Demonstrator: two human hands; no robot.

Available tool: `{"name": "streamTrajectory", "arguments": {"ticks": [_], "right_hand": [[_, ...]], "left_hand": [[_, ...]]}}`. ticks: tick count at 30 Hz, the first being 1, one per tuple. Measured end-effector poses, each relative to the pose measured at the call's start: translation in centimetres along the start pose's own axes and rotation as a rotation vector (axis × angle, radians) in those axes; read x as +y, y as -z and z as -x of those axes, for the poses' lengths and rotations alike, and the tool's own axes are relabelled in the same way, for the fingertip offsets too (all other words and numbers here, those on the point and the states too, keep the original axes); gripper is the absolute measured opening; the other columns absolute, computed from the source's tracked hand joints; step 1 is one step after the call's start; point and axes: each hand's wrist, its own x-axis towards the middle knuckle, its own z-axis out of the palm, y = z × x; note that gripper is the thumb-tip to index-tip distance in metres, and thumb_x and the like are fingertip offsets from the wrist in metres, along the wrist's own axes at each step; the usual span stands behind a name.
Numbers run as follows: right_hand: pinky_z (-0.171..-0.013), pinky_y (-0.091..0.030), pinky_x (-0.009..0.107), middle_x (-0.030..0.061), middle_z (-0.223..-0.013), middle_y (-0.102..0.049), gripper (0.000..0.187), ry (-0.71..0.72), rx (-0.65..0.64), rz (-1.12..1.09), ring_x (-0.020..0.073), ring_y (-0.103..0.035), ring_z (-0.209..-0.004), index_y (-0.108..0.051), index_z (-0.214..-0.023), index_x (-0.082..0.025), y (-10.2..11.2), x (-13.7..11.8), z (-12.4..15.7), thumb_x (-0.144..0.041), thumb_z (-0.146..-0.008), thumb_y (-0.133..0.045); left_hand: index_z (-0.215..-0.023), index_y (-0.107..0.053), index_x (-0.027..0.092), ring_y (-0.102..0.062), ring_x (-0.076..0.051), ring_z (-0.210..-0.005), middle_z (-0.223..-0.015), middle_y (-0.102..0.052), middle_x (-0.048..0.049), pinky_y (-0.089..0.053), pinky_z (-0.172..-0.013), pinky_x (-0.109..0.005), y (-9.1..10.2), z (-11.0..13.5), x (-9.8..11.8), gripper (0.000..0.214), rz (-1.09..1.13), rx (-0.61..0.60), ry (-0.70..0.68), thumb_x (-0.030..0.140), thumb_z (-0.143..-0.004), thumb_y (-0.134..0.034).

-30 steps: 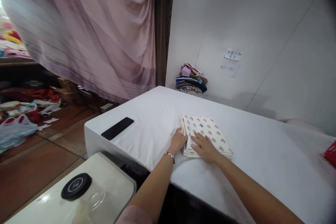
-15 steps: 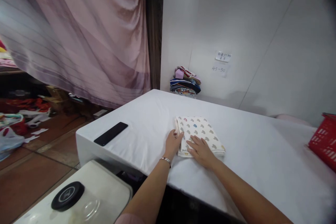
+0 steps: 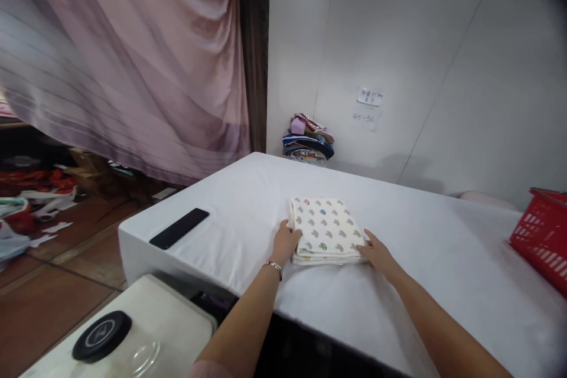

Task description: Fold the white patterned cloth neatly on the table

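A folded white cloth (image 3: 328, 225) with grey, mushroom-like prints and a few coloured ones lies on the white-covered table (image 3: 248, 201). My left hand (image 3: 286, 243), with a bracelet at the wrist, grips its left edge, thumb on top and fingers at the side. At the right edge, my right hand (image 3: 376, 253) holds the near corner, its thumb on the cloth and its fingers along the side. Part of the fingers is hidden on both hands.
A black phone (image 3: 179, 228) lies near the table's left edge. Folded fabrics (image 3: 309, 140) are stacked by the wall, and a red basket (image 3: 543, 236) stands at right. A whitish case with a black knob (image 3: 101, 336) is at lower left; a pink curtain (image 3: 177, 71) hangs behind.
My right hand has moved from the top of the cloth to its right edge, uncovering the print. My left hand stays at the left edge. The view has shifted slightly.
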Motion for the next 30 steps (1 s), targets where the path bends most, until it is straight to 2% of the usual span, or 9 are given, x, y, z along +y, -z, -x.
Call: {"name": "streamTrajectory", "arguments": {"ticks": [3,6,10,12,16,19,22,25,30], "right_hand": [[-0.061,-0.049,0.026,0.007,-0.103,-0.065,0.073,0.053,-0.019,0.057,0.017,-0.063,-0.076,-0.031,-0.14,-0.017,1.1,-0.6,-1.5,-0.026,-0.072,-0.055],[-0.075,-0.049,0.03,0.0073,-0.096,-0.067,0.063,0.157,0.129,0.245,0.0196,-0.063,-0.083,-0.043,-0.133,-0.01,3.3,-0.9,-4.2,-0.018,-0.071,-0.05],[-0.093,-0.04,0.044,0.0184,-0.115,-0.06,0.054,0.241,0.312,0.397,0.0331,-0.052,-0.111,-0.05,-0.126,-0.003,5.1,-1.8,-6.0,-0.021,-0.076,-0.043],[-0.1,-0.034,0.044,0.0165,-0.126,-0.054,0.049,0.331,0.303,0.424,0.0341,-0.043,-0.121,-0.054,-0.124,-0.007,4.5,-2.7,-5.0,-0.026,-0.079,-0.042],[-0.105,-0.032,0.04,0.0086,-0.133,-0.05,0.047,0.62,0.162,0.468,0.028,-0.042,-0.125,-0.054,-0.125,-0.018,0.5,-4.0,0.1,-0.041,-0.088,-0.037],[-0.109,-0.019,0.049,0.0046,-0.142,-0.04,0.05,0.687,-0.01,0.586,0.0266,-0.03,-0.133,-0.041,-0.135,-0.025,-2.8,-3.7,3.9,-0.046,-0.091,-0.031],[-0.11,-0.014,0.051,0.0061,-0.148,-0.029,0.057,0.774,-0.137,0.721,0.0269,-0.022,-0.136,-0.032,-0.141,-0.023,-4.8,-2.4,5.7,-0.048,-0.09,-0.036],[-0.111,-0.013,0.05,0.007,-0.15,-0.022,0.061,0.822,-0.121,0.785,0.0266,-0.016,-0.138,-0.026,-0.143,-0.021,-5.4,-1.4,5.9,-0.048,-0.089,-0.038],[-0.11,-0.016,0.049,0.0053,-0.15,-0.022,0.059,0.853,-0.087,0.804,0.0263,-0.017,-0.138,-0.024,-0.144,-0.023,-5.4,-1.2,5.9,-0.043,-0.09,-0.039]], "left_hand": [[-0.127,-0.039,0.011,-0.061,-0.021,-0.09,-0.103,-0.064,-0.0126,-0.045,-0.079,-0.03,-0.7,1.4,0.3,0.062,0.04,-0.034,0.03,0.024,-0.071,-0.061],[-0.117,-0.045,0.014,-0.062,-0.017,-0.078,-0.097,-0.065,-0.0096,-0.048,-0.066,-0.026,-3.0,4.4,0.6,0.052,0.074,-0.093,0.038,0.025,-0.07,-0.064],[-0.114,-0.045,0.019,-0.059,-0.013,-0.058,-0.088,-0.065,-0.0054,-0.045,-0.049,-0.024,-5.6,8.2,0.8,0.044,0.193,-0.317,0.003,0.031,-0.075,-0.06],[-0.105,-0.053,0.019,-0.06,-0.014,-0.061,-0.083,-0.066,-0.0038,-0.046,-0.052,-0.025,-5.5,8.8,0.7,0.033,0.132,-0.315,-0.059,0.033,-0.076,-0.059],[-0.084,-0.062,0.02,-0.061,-0.017,-0.071,-0.076,-0.066,-0.0024,-0.047,-0.066,-0.028,-3.1,7.3,1.0,0.016,-0.043,-0.098,-0.219,0.033,-0.081,-0.053],[-0.1,-0.06,0.021,-0.059,-0.019,-0.095,-0.099,-0.066,-0.0053,-0.044,-0.086,-0.031,-1.2,5.0,1.9,0.023,-0.142,0.092,-0.447,0.033,-0.086,-0.046],[-0.119,-0.053,0.023,-0.041,-0.02,-0.124,-0.128,-0.055,-0.0055,-0.025,-0.107,-0.037,-0.3,2.6,2.1,0.034,-0.301,0.025,-0.657,0.035,-0.088,-0.044],[-0.125,-0.049,0.027,-0.03,-0.02,-0.133,-0.137,-0.047,-0.0034,-0.015,-0.111,-0.043,-0.2,0.9,1.0,0.038,-0.429,-0.108,-0.606,0.037,-0.09,-0.042],[-0.13,-0.045,0.03,-0.024,-0.018,-0.136,-0.142,-0.041,-0.0012,-0.013,-0.111,-0.042,-0.5,0.2,-0.9,0.041,-0.422,-0.116,-0.547,0.04,-0.091,-0.037]]}}
